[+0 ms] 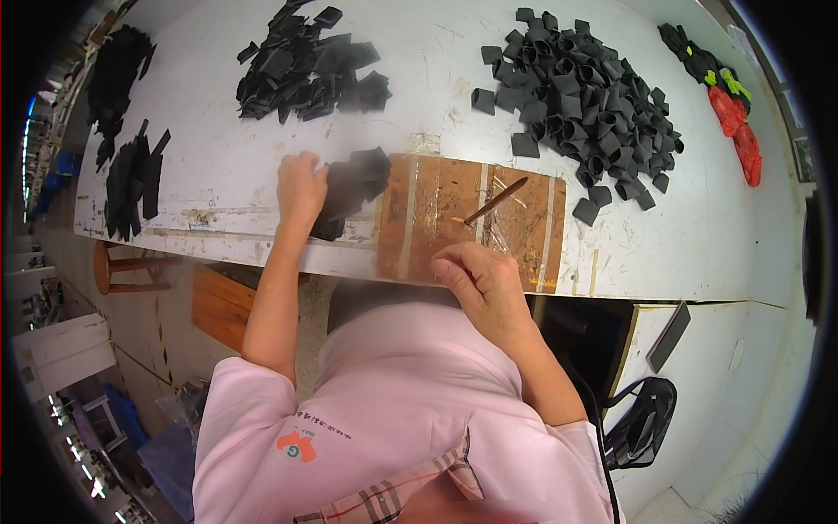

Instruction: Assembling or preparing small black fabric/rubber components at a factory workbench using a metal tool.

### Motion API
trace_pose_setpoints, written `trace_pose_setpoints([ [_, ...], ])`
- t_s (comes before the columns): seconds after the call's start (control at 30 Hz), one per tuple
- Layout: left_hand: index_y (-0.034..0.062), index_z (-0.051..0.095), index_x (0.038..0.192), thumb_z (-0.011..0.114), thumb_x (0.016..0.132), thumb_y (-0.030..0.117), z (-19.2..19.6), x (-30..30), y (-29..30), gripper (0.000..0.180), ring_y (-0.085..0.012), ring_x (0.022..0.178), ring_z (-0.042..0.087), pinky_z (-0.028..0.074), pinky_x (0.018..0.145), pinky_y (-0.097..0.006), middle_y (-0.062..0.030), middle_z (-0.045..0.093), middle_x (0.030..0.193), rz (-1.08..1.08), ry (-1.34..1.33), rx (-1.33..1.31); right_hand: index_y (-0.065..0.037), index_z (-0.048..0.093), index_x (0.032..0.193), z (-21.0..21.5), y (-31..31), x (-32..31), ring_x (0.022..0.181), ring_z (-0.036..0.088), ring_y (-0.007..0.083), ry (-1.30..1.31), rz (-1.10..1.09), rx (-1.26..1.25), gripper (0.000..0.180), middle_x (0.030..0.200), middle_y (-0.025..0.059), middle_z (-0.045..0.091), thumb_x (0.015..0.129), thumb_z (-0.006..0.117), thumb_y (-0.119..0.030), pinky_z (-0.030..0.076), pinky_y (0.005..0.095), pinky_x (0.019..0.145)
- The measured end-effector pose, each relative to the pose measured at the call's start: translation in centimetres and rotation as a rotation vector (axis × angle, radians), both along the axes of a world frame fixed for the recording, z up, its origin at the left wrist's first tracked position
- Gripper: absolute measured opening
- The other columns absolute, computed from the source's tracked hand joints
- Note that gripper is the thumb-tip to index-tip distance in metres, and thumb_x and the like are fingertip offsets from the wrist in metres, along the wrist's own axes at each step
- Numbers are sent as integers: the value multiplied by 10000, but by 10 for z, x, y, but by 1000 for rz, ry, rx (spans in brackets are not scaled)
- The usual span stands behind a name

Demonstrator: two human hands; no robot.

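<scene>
My left hand (301, 190) is at the left edge of a small pile of flat black fabric pieces (356, 182). Its fingers are bent together, and its thumb side touches the pile; whatever they hold is hidden. Right of the pile lies a brown board (419, 210) crossed by strips of clear tape. Over the board's lower edge, my right hand (484, 284) is closed, thumb and forefinger pinched; I cannot make out anything between them. Just beyond its knuckles, a thin dark-handled brush (502, 199) lies slanted on the board, apart from the fingers.
A heap of flat black pieces (301, 74) is at the far left, a heap of looped black pieces (585, 105) at the far right. Long black strips (133, 183) lie on the left. A red plastic bag (738, 131) sits at the right edge; a wooden stool (105, 269) stands below left.
</scene>
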State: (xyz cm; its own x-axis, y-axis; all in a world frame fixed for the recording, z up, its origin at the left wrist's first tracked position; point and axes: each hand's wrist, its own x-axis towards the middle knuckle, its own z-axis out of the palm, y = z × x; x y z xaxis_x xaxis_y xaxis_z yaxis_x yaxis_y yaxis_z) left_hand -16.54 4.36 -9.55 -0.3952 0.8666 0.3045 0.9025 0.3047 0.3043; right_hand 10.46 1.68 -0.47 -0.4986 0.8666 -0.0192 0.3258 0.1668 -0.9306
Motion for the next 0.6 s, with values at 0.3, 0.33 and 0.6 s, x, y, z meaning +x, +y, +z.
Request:
trace_pose_setpoints([
  [0.3,4,495,785,562,743,92,-19,-19,2,119,-345,774,462,374,670,-415,-167,482,768,-155,-30,-35,26,581,778,1,0,1,631,573,299,-24,17,19,151,711,154,583,784,573,-125,444,345,552],
  [0.33,5,490,776,557,743,83,-14,-15,0,109,-344,766,461,373,666,-413,-164,481,768,-155,-121,21,26,581,778,-1,0,2,631,573,299,-23,15,19,151,711,154,583,784,573,-125,444,345,552],
  [0.6,10,498,780,551,743,69,-13,-14,1,87,-341,762,470,376,660,-398,-159,491,776,-174,-174,-34,20,587,789,-6,1,5,619,576,291,-21,11,30,145,698,156,584,782,574,-124,445,342,552],
])
